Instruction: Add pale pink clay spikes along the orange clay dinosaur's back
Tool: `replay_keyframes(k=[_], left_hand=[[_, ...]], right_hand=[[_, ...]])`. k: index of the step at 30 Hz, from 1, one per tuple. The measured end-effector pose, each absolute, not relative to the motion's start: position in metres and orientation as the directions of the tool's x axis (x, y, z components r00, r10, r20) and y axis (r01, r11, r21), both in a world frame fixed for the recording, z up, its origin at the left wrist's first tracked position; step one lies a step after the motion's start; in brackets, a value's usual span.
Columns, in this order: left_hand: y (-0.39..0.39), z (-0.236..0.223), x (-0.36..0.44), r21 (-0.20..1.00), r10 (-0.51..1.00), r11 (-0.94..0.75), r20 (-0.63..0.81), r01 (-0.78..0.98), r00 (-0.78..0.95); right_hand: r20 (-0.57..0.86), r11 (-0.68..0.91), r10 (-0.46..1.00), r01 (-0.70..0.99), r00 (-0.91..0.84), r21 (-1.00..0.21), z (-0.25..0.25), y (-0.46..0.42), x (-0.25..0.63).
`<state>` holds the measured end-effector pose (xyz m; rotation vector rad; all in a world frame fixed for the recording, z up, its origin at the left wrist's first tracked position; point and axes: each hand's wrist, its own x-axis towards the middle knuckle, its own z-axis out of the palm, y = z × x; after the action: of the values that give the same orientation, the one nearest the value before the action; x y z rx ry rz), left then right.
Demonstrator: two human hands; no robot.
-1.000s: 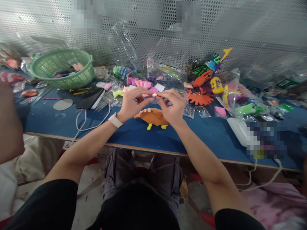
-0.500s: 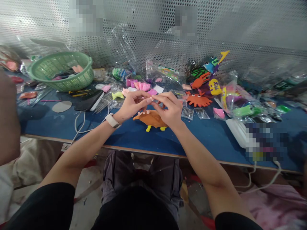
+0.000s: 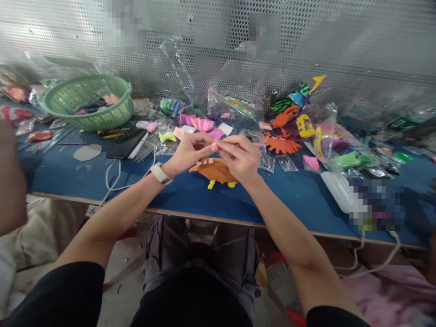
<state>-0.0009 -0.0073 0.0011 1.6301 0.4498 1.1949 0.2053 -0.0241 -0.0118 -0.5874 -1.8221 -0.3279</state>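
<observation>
My left hand [image 3: 190, 152] and my right hand [image 3: 240, 156] meet fingertip to fingertip above the blue table. Between them they pinch a tiny pale piece of modelling clay [image 3: 215, 142], mostly covered by the fingers. Just below, partly behind my right hand, stands an orange-brown clay animal figure [image 3: 216, 171]. It has yellow feet [image 3: 211, 184] and small pale pink bits [image 3: 207, 161] along its top edge. Neither hand appears to grip the figure. Pink clay lumps [image 3: 203, 124] and a yellow-green piece [image 3: 167, 136] lie behind my hands.
A green basket [image 3: 88, 122] stands at the back left, near a phone [image 3: 126, 144] with a white cable. An orange clay crab [image 3: 282, 144] and several other clay figures sit at the back right. A white device [image 3: 334, 190] lies right. Another person's arm [image 3: 12, 181] shows at left.
My hands stay together, with the fingertips shifting slightly around the small piece. The view has tilted a little. At far left, the other person's arm has moved, showing more of a red-and-white item.
</observation>
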Motion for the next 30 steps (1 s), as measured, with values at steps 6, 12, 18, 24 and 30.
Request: replay_keyframes(k=[6,12,18,24,30], left_hand=[[-0.0069,0.0016,-0.0017,0.883,0.780,-0.402,0.468,-0.242,0.415],[-0.0072,0.0025,-0.0010,0.886,0.771,-0.375,0.462,-0.274,0.439],[-0.0059,0.0020,-0.0028,0.892,0.759,-0.375,0.452,-0.252,0.469],[-0.0054,-0.0003,-0.0032,0.886,0.759,-0.404,0.463,-0.225,0.458],[-0.0052,-0.0012,-0.0026,0.886,0.756,-0.407,0.463,-0.222,0.463]], right_hand=[[0.965,0.860,0.134,0.511,-0.226,0.000,-0.0122,-0.0222,0.2045],[0.956,0.843,0.193,0.535,-0.220,-0.047,-0.0157,-0.0196,0.2061],[0.963,0.854,0.165,0.519,-0.214,-0.031,-0.0150,-0.0199,0.2058],[0.946,0.821,0.234,0.566,-0.222,-0.070,-0.0142,-0.0208,0.2056],[0.960,0.852,0.174,0.523,-0.220,-0.035,-0.0132,-0.0215,0.2050]])
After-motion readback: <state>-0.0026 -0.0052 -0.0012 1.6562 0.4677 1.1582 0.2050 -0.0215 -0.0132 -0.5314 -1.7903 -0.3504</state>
